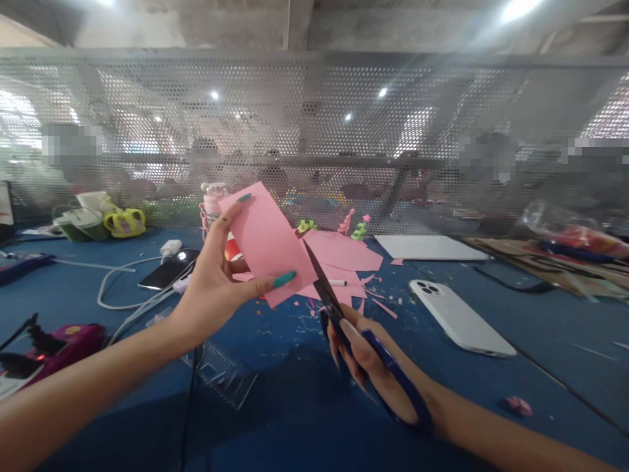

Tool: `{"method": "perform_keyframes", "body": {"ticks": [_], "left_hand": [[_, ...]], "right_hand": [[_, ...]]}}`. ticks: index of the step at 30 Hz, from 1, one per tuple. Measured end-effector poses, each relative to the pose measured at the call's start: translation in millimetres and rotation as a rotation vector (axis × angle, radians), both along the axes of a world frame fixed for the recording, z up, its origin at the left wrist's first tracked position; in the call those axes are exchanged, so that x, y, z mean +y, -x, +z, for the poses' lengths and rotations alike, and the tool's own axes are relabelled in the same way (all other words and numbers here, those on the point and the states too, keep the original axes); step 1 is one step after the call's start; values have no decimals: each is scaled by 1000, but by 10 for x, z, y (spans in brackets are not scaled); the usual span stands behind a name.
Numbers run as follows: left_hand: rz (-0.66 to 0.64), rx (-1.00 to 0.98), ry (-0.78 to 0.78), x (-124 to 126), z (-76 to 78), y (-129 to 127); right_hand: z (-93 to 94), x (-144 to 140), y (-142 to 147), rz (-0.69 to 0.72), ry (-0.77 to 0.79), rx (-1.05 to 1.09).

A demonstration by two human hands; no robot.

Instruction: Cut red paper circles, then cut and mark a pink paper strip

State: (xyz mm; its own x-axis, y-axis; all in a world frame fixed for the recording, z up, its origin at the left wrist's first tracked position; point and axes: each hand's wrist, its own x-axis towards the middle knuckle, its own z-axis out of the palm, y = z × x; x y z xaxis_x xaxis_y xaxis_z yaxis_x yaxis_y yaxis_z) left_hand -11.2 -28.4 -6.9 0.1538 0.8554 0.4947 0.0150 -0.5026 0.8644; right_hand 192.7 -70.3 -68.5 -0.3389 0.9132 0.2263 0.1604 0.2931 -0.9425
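Raised above the blue table, a rectangular piece of pink paper (269, 242) is pinched between the thumb and fingers of my left hand (209, 282). My right hand (366, 354) grips a pair of scissors (327, 292) with dark blades and blue handles. The blades point up and left, at the right edge of the paper; whether they are cutting into it I cannot tell. Behind lie pink sheets (339, 252) with a white pen (337, 282) and small pink scraps (383, 307). Curled green paper (360, 231) and pink paper shapes (346, 221) stand at the back.
A white phone (462, 318) lies at right, a black phone (170, 269) with white cables at left. A power strip (73, 347) sits at the left edge. A clear stencil ruler (223, 377) lies in front. A perforated metal screen (314, 131) closes off the back.
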Motion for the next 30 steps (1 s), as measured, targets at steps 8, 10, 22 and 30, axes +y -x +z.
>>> {"method": "perform_keyframes", "body": {"ticks": [8, 10, 22, 30], "left_hand": [[3, 3, -24, -4, -3, -7], [8, 4, -21, -4, 0, -8], [34, 10, -61, 37, -49, -3], [25, -2, -59, 27, -41, -9]], "right_hand": [[22, -2, 30, -21, 15, 56], [4, 11, 30, -28, 22, 71], [-15, -4, 22, -46, 30, 24], [34, -12, 41, -50, 36, -4]]}}
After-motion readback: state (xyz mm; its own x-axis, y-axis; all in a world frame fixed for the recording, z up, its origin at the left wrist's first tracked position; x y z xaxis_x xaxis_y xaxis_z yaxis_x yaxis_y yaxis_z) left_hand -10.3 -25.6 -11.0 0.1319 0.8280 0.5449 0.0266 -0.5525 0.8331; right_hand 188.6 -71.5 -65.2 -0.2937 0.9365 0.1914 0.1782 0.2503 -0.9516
